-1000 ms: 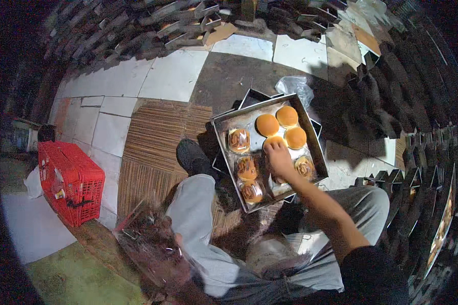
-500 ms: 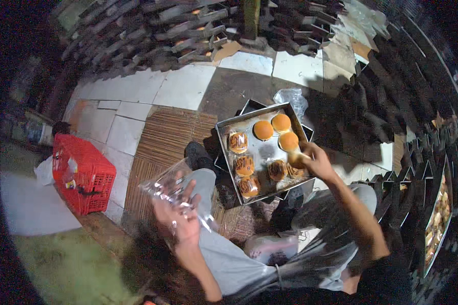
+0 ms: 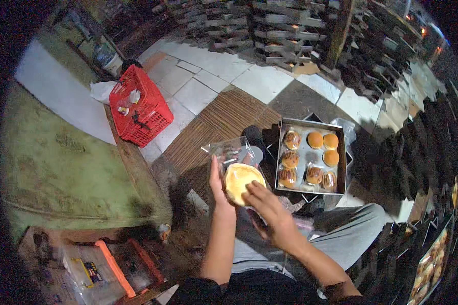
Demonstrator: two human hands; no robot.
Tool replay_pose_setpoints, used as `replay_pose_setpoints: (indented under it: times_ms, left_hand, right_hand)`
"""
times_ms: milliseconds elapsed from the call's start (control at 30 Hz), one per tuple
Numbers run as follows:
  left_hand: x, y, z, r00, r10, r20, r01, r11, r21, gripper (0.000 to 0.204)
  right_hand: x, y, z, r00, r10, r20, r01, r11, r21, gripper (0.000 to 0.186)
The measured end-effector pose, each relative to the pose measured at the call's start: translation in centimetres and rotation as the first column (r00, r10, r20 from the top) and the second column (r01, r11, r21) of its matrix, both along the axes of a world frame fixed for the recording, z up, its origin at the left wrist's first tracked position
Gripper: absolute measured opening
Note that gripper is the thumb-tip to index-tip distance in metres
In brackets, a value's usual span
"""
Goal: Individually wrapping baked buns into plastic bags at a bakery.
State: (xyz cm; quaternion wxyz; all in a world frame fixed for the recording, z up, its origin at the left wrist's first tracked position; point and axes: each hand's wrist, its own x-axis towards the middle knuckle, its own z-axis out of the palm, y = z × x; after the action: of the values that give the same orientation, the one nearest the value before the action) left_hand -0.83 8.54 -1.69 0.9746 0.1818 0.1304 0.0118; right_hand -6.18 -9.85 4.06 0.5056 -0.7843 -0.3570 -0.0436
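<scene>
Over my lap, my left hand (image 3: 220, 184) is closed on a clear plastic bag (image 3: 228, 148). A round bun (image 3: 241, 178), its pale yellow side facing up, sits against the bag and my left palm; how far it is inside the bag I cannot tell. The fingers of my right hand (image 3: 273, 213) grip the bun's right edge, slightly blurred. To the right, a square metal tray (image 3: 310, 190) holds several brown-swirled buns (image 3: 290, 160) in clear wrap along its left and lower parts. Three plain golden buns (image 3: 315, 140) lie at its upper right.
A red plastic basket (image 3: 142, 114) with small items stands on the left, near a green surface (image 3: 71, 168). At the lower left is a clear box with an orange handle (image 3: 115, 269). Another tray of baked goods (image 3: 430, 269) shows at the lower right. Crumpled clear plastic (image 3: 345, 124) lies behind the tray.
My right hand has lifted a bun from the tray and brought it left to the bag in my left hand. The view has swung left, so the tray appears further right.
</scene>
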Motion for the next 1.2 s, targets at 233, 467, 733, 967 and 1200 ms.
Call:
replay_pose_setpoints:
  times_ms: [233, 467, 733, 967, 1200]
  left_hand:
    - [-1.5, -5.8, -2.4, 0.997, 0.069, -0.042, -0.051, 0.942, 0.331, 0.062]
    - [0.9, -6.1, -1.6, 0.999, -0.049, 0.019, 0.047, 0.993, 0.106, 0.058]
    - [-6.0, -2.0, 5.3, 0.975, -0.196, -0.109, 0.223, 0.896, 0.385, 0.078]
    - [-7.4, 2.1, 5.3, 0.996, 0.088, -0.014, 0.044, -0.355, 0.934, 0.029]
    - [-7.4, 2.9, 4.7, 0.902, 0.025, 0.432, -0.433, 0.062, 0.899, 0.005]
  right_hand:
    - [1.0, 1.3, -0.8, 0.974, -0.228, -0.020, 0.221, 0.961, -0.164, 0.035]
    - [0.1, -2.0, 0.4, 0.906, 0.139, -0.401, -0.137, 0.990, 0.034, 0.014]
    - [2.2, -1.4, 0.1, 0.952, -0.192, -0.236, 0.237, 0.955, 0.180, 0.011]
    - [4.2, 2.3, -3.9, 0.872, -0.149, -0.466, 0.349, 0.857, 0.379, 0.007]
    - [1.1, 1.4, 2.2, 0.887, -0.388, 0.251, 0.309, 0.901, 0.303, 0.014]
